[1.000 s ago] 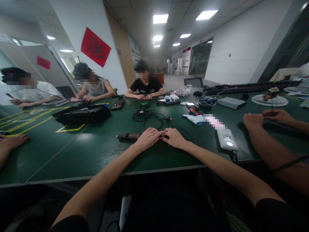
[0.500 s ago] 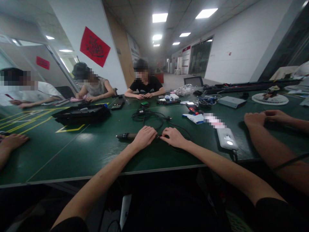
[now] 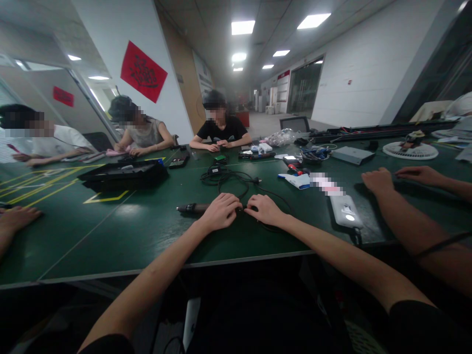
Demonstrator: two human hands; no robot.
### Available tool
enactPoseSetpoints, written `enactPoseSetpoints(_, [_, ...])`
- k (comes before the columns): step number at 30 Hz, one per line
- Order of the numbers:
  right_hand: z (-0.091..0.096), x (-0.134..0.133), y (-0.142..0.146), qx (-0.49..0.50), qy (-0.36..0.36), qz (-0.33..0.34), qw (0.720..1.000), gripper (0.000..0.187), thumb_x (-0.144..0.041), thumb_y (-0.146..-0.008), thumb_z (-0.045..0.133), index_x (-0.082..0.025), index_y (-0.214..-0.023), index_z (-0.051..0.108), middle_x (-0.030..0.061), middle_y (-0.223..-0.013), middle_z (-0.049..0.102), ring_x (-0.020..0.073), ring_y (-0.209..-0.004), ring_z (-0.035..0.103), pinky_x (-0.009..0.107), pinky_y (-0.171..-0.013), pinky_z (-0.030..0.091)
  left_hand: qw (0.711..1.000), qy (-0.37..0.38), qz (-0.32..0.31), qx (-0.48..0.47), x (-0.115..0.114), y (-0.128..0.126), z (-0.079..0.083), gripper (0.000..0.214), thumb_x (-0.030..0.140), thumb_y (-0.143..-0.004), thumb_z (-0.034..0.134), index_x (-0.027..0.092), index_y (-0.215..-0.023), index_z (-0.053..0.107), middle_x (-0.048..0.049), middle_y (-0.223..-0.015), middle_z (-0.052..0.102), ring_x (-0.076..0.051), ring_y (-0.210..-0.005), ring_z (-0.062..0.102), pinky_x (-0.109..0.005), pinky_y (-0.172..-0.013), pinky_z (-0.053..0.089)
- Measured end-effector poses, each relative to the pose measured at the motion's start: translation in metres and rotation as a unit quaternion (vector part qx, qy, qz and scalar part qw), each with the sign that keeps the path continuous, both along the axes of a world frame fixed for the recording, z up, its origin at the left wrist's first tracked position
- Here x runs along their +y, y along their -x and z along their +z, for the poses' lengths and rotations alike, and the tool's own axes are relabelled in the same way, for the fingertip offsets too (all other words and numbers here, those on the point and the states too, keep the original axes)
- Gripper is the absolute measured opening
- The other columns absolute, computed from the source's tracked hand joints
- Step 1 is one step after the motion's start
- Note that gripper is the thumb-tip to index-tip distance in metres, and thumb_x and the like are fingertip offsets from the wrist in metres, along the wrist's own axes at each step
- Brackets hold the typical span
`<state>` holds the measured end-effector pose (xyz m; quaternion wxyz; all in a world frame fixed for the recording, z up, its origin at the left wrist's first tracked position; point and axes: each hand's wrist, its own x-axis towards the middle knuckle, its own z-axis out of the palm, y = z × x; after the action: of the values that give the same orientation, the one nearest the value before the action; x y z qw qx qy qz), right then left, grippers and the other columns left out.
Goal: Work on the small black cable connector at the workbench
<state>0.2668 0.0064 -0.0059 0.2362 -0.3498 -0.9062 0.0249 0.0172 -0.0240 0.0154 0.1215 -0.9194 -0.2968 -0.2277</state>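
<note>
A dark electric screwdriver [image 3: 192, 208] lies on the green table with its tip to the left. My left hand [image 3: 221, 211] is closed around its rear part and hides most of that end. Close by on the right, my right hand [image 3: 265, 210] pinches the small cable connector at the screwdriver's tail end, mostly covered by the fingertips. Whether connector and screwdriver are joined I cannot tell. Behind both hands lies a loosely coiled black cable [image 3: 236, 173] with a mains plug [image 3: 258, 181].
A black tray [image 3: 121, 178] is at the left. On the right are a white device with a lit spot [image 3: 345, 211], a blue-and-white packet [image 3: 297, 181] and a co-worker's hands [image 3: 379, 181]. Several people sit across the table. Another person's hand [image 3: 24, 216] rests at the far left.
My left hand's fingers have shifted slightly at the screwdriver's tail; my right hand stays almost in place. The co-worker's near hand on the right has moved a little left.
</note>
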Motion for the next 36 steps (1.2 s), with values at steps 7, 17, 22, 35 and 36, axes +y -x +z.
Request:
enactPoseSetpoints(7, [0.000,0.000,0.000,-0.004,0.002,-0.002,1.000,0.027,-0.044,-0.104,0.062,-0.021,-0.095,0.075,0.0066,-0.105,0.069,0.0208,-0.099,0.061,0.034,-0.090,0.041,0.999,-0.004,0.019,0.039,0.007,0.002,-0.006,0.031,0.031,-0.099,0.059,0.026,-0.129,0.066,-0.0089,-0.126,0.067,-0.026,-0.124,0.059,-0.045,-0.100,0.051])
enactPoseSetpoints(17, [0.000,0.000,0.000,0.002,0.004,-0.004,1.000,0.027,-0.043,-0.103,0.063,-0.021,-0.094,0.074,0.0067,-0.104,0.069,0.0212,-0.098,0.060,0.034,-0.089,0.041,0.995,-0.038,0.028,0.086,0.012,0.000,-0.016,0.019,0.033,-0.107,0.050,0.022,-0.114,0.064,-0.0069,-0.116,0.068,-0.023,-0.110,0.062,-0.038,-0.090,0.047])
enactPoseSetpoints(22, [0.001,0.000,0.000,-0.001,0.008,0.001,1.000,0.027,-0.044,-0.103,0.063,-0.021,-0.094,0.074,0.0069,-0.105,0.069,0.0214,-0.099,0.060,0.034,-0.090,0.042,0.994,-0.052,0.062,0.075,0.013,-0.006,-0.016,0.015,0.034,-0.106,0.053,0.022,-0.103,0.061,-0.0064,-0.101,0.066,-0.023,-0.096,0.060,-0.037,-0.085,0.047])
enactPoseSetpoints(35, [0.000,0.000,-0.001,-0.004,0.003,0.002,1.000,0.028,-0.044,-0.104,0.062,-0.020,-0.095,0.074,0.0072,-0.106,0.069,0.0215,-0.099,0.060,0.034,-0.090,0.042,0.996,0.034,0.061,0.048,0.013,-0.003,-0.017,0.013,0.032,-0.104,0.054,0.024,-0.111,0.060,-0.0040,-0.107,0.069,-0.021,-0.097,0.067,-0.036,-0.087,0.051])
enactPoseSetpoints(36, [0.000,0.000,-0.001,-0.003,0.002,0.002,1.000,0.028,-0.044,-0.104,0.062,-0.020,-0.094,0.074,0.0073,-0.105,0.069,0.0215,-0.098,0.060,0.034,-0.089,0.042,0.996,0.035,0.071,0.046,0.013,-0.003,-0.017,0.013,0.034,-0.104,0.053,0.024,-0.110,0.060,-0.0039,-0.107,0.069,-0.021,-0.096,0.067,-0.036,-0.086,0.051])
